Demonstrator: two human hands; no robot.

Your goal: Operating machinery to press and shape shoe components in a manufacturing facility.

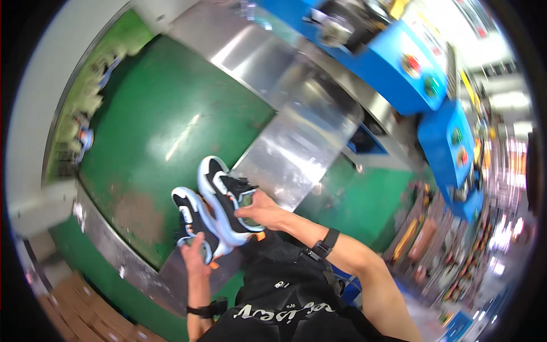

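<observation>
In the head view, the left hand (195,255) is closed on the collar of one shoe (192,214), and the right hand (263,211) holds the collar of the other shoe (223,200). Both shoes are black and white with light-blue soles; they are close side by side before the black apron (285,293), toes toward the green surface (165,119). The metal counter (293,145) is just beyond the right one.

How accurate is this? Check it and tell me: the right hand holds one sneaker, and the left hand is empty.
Not quite: the left hand is not empty. The head view shows it holding the other sneaker, while the right hand holds one sneaker.
</observation>
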